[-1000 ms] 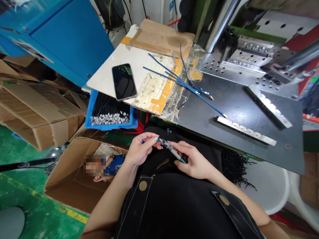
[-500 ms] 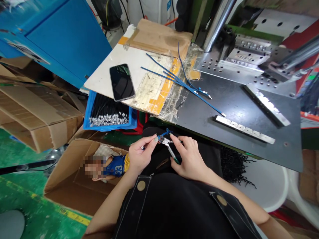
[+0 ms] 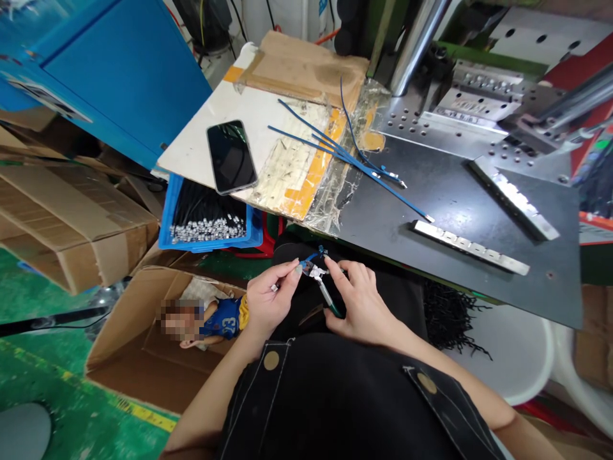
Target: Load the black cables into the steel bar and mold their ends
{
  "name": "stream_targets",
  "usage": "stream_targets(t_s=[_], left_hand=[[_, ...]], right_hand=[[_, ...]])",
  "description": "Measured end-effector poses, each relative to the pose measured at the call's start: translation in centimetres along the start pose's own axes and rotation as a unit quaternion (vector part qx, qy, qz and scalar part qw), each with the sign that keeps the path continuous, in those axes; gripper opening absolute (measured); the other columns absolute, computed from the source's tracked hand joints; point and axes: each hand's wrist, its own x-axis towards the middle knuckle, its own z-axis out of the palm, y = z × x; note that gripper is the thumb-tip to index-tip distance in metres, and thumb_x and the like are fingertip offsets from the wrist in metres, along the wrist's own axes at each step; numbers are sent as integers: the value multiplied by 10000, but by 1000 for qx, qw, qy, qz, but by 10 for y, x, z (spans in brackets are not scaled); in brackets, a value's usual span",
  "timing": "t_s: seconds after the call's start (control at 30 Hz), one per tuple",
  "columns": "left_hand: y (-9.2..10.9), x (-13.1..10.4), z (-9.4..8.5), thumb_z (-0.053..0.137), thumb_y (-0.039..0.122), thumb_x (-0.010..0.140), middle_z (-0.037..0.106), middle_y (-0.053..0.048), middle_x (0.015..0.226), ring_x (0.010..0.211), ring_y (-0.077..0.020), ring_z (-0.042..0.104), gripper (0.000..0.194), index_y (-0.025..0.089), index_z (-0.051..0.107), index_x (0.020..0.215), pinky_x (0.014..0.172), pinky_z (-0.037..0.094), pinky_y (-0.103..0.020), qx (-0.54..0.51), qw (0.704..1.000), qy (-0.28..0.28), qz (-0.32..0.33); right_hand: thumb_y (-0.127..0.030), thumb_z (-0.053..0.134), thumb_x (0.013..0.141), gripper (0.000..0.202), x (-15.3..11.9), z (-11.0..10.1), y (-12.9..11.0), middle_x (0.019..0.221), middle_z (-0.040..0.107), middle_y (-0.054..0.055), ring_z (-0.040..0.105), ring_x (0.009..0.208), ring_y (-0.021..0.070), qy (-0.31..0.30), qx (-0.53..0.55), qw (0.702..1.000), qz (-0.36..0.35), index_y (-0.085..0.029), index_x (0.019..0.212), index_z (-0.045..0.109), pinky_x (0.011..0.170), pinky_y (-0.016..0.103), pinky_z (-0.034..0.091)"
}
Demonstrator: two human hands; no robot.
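My left hand pinches a short blue cable between thumb and fingertips, over my lap. A small metal end pokes out below its fingers. My right hand is closed around a pair of pliers with dark green grips, its index finger near the far end of the blue cable. The silvery jaws are at the cable, close to the left fingertips; whether they bite on it is too small to tell. Several blue cables with metal ends lie across the table above the hands.
A phone lies on the white board. Two metal bars rest on the dark plate before a press. Left of my lap are a blue bin of black cables and a cardboard box. A white tub stands lower right.
The pliers and my right hand have shifted very slightly left. My left hand keeps its pinch on the blue cable. The whole view has moved a little.
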Motion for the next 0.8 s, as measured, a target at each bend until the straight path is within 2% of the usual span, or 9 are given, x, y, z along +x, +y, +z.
stream_targets(t_s=[0.17, 0.23, 0.5, 0.8], left_hand=[[-5, 2, -2, 669, 85, 780, 750, -43, 960, 829, -168, 714, 263, 207, 728, 1006, 769, 582, -264, 24, 992, -5, 121], [-7, 1, -3, 662, 71, 780, 749, -41, 965, 830, -164, 714, 292, 212, 717, 1029, 778, 589, -269, 31, 988, -5, 150], [-12, -2, -7, 659, 91, 790, 742, -37, 985, 836, -198, 714, 361, 280, 690, 1096, 706, 612, -324, 32, 988, 2, 150], [-10, -1, -10, 659, 93, 791, 743, -41, 970, 807, -160, 708, 303, 229, 700, 1059, 703, 582, -263, 43, 991, 4, 130]], right_hand=[[-237, 608, 659, 866, 0, -1, 1, 1214, 450, 153, 412, 1118, 298, -38, 74, 996, 19, -148, 1462, 299, 971, 491, 373], [-233, 602, 660, 857, 0, -1, 1, 1216, 457, 148, 418, 1117, 297, -40, 77, 996, 18, -161, 1462, 306, 969, 490, 380], [-179, 539, 682, 692, -2, 2, 2, 1098, 541, 150, 507, 986, 267, -23, 52, 998, -16, -91, 1363, 456, 877, 429, 488], [-122, 463, 721, 589, -3, 4, 2, 1003, 578, 114, 565, 892, 210, -55, 119, 991, -36, -110, 1309, 485, 838, 351, 515]])
